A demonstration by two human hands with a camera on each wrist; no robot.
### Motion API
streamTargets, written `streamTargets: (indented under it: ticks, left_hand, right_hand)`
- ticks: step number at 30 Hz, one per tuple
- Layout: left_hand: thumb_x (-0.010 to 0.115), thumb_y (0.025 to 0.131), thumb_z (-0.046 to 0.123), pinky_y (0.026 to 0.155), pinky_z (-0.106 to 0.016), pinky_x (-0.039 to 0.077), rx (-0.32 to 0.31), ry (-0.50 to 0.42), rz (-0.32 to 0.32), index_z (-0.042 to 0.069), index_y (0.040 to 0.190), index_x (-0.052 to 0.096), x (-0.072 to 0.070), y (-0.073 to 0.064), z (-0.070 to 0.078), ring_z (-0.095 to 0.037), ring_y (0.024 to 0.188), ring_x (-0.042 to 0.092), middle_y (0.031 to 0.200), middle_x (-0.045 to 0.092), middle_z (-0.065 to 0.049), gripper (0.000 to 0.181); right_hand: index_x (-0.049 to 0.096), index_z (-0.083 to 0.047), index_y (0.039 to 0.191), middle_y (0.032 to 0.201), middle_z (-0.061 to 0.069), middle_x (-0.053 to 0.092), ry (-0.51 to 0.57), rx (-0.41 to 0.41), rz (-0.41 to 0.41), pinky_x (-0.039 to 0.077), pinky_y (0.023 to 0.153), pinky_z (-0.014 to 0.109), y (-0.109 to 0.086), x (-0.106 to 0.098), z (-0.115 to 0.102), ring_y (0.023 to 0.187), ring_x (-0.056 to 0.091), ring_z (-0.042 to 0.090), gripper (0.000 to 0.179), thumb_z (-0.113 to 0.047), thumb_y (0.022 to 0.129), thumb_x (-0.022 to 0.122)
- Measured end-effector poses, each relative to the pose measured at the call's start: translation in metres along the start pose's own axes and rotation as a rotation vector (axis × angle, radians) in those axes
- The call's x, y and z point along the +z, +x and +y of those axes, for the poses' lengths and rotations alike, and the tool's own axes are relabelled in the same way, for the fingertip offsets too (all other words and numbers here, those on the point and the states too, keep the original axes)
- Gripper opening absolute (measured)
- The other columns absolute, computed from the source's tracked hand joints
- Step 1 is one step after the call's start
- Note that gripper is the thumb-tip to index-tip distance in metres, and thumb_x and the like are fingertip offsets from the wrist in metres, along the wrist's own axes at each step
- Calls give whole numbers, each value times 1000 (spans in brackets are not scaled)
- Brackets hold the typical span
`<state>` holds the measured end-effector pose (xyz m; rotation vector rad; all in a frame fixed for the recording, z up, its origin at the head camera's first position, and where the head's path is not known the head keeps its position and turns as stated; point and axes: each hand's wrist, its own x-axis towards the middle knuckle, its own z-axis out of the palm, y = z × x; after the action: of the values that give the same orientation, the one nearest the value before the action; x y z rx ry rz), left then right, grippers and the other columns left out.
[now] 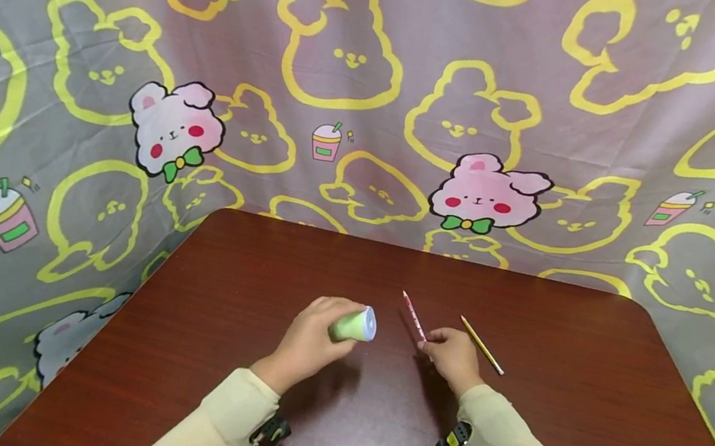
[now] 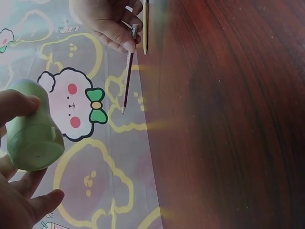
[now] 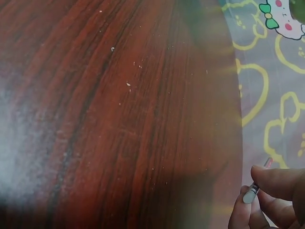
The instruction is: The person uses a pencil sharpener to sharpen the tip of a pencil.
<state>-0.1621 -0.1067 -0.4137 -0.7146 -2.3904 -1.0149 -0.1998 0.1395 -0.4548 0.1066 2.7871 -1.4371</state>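
My left hand (image 1: 307,339) grips a small green waisted cylinder (image 1: 352,326) with a pale blue round end, raised over the table. The left wrist view shows its smooth, rounded green end, with the thumb across the narrower middle. To the right, my right hand (image 1: 453,361) pinches a pink pencil (image 1: 413,315) near its back end, the sharpened tip pointing away toward the far edge. In the right wrist view the pencil's whitish butt end and metal band show between thumb and fingers. Beside the right hand a yellow pencil (image 1: 482,345) lies on the table.
The dark reddish-brown wooden table (image 1: 240,267) has rounded far corners. A grey cloth (image 1: 398,137) with yellow outlines and pink cartoon animals hangs behind and at the sides. Small pale specks (image 3: 128,84) are scattered on the tabletop.
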Motion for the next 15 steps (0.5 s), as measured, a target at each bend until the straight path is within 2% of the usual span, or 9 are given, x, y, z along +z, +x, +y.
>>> streamTargets:
  ticks: [6,11,15]
  left_hand:
    - [82,66,2,86,-36,50,-7,-5,16,9,112,70,-1,-1,-1,-24,102,60,110,69,-6,48]
    - [82,66,3,86,-37,50,-9,5,22,8,112,70,-2,-2,0,-24,102,61,110,69,-6,47]
    - [82,67,3,86,-37,50,-6,10,28,8,112,70,-3,-2,0,-24,101,61,110,69,-6,47]
  right_hand:
    - [70,1,86,60,4,63,-75,20,-19,42,50,28,2,2,-6,53,59,15,14,-11,78,69]
    - [72,-3,88,71,4,67,-179,44,-27,41,57,31,4,5,-10,65,58,18,15,-15,79,71]
    - [73,-5,88,77,4,68,-215,47,-35,41,58,33,3,8,-13,69,57,19,15,-17,79,73]
